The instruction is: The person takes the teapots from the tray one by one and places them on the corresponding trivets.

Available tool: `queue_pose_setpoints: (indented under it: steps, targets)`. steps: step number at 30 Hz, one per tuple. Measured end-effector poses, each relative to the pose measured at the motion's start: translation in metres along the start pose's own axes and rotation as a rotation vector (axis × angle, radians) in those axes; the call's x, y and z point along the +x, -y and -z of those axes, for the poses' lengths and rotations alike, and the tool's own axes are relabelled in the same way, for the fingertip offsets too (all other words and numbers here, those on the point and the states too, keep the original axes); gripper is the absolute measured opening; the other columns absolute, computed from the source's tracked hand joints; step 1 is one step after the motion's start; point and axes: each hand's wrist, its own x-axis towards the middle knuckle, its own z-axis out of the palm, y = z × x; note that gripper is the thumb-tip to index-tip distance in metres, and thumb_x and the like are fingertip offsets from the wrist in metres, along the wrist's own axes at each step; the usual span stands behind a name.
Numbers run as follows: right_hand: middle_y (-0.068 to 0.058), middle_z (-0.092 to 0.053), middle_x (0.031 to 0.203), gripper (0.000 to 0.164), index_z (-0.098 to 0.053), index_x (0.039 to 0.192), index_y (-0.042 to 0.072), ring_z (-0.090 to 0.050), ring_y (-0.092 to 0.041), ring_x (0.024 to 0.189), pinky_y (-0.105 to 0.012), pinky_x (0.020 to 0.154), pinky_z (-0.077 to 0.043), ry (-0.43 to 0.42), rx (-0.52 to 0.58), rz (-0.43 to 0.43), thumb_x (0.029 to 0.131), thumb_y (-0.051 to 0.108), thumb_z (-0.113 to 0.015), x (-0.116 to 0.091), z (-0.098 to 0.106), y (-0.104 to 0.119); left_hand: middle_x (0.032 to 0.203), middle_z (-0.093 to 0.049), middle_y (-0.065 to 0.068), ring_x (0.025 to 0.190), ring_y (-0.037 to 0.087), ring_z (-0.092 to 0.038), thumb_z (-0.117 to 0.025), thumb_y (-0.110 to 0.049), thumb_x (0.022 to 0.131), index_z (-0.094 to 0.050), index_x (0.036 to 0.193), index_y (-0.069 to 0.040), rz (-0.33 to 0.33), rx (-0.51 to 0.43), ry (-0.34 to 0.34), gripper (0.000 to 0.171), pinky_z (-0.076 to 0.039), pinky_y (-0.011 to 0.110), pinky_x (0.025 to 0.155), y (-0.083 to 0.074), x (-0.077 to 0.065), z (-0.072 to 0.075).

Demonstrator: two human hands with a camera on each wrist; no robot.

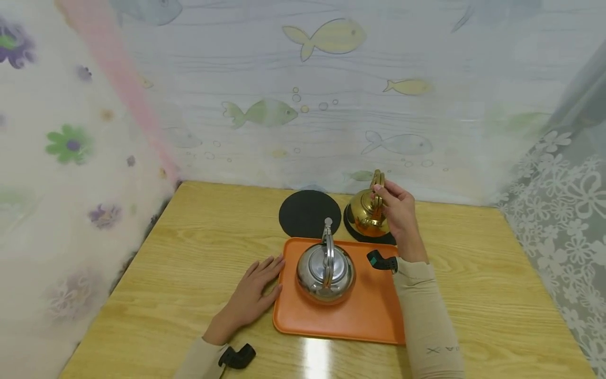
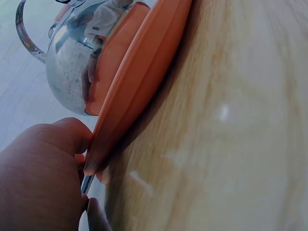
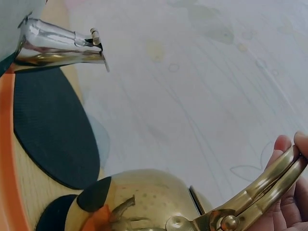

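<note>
Table (image 1: 199, 247) meets fish-printed backdrop (image 1: 326, 126); right grip (image 1: 400, 210) holds gold kettle (image 1: 363, 211), left grip (image 1: 253, 292) wide.

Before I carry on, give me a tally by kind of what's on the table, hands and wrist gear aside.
Kettles: 2 (silver kettle, gold kettle)
Round black mats: 2 (uncovered mat, mat beneath gold kettle)
Trays: 1 (orange tray)
Total: 5
</note>
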Motion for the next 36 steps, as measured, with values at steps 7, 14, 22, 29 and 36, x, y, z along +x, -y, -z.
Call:
queue_pose_setpoints:
  steps: [7,14,22,29,36]
  targets:
    - [-0.001,-0.072,0.105,0.059,-0.045,0.147,-0.011,-0.072,-0.012,0.089,-0.023,0.084,-0.059,-0.009,-0.015,0.024,0.098,0.014,-0.068,-0.003,0.0,-0.005,0.159,-0.045,0.006,0.149,0.032,-0.038,-0.061,-0.029,0.102,-0.048,0.153,-0.009,-0.005,-0.004,0.004,0.056,-0.022,0.06,0.121,-0.002,-0.002,0.001]
    - [0.001,-0.073,0.106,0.053,-0.056,0.142,-0.005,-0.072,-0.009,0.089,-0.019,0.08,-0.059,-0.075,-0.176,0.115,0.098,0.019,-0.07,-0.003,0.006,-0.015,0.158,-0.046,0.006,0.148,0.032,-0.039,-0.062,-0.028,0.101,-0.049,0.152,-0.009,0.003,-0.014,0.012,0.055,-0.023,0.06,0.121,0.002,0.003,-0.001]
    - [0.003,-0.071,0.11,0.042,-0.065,0.136,0.003,-0.062,-0.01,0.104,-0.013,0.083,-0.053,-0.193,-0.359,0.304,0.095,0.014,-0.072,-0.017,0.014,-0.017,0.158,-0.046,0.006,0.148,0.033,-0.039,-0.062,-0.028,0.101,-0.05,0.152,-0.008,-0.006,-0.008,0.004,0.055,-0.024,0.061,0.12,0.004,0.004,-0.003]
    - [-0.007,-0.065,0.125,0.045,-0.061,0.138,0.001,-0.057,-0.012,0.116,-0.017,0.097,-0.05,-0.186,-0.388,0.45,0.095,0.005,-0.071,-0.039,0.014,-0.012,0.158,-0.045,0.005,0.148,0.033,-0.039,-0.062,-0.029,0.102,-0.049,0.152,-0.009,-0.005,-0.01,0.004,0.055,-0.024,0.062,0.12,0.005,0.003,-0.003]
    - [-0.01,-0.062,0.125,0.04,-0.056,0.137,-0.011,-0.057,-0.022,0.12,-0.019,0.099,-0.05,-0.025,-0.304,0.452,0.098,-0.004,-0.061,-0.063,0.009,-0.02,0.159,-0.045,0.005,0.148,0.033,-0.039,-0.062,-0.029,0.102,-0.05,0.152,-0.009,-0.014,-0.01,0.002,0.055,-0.024,0.062,0.12,0.007,0.005,-0.004]
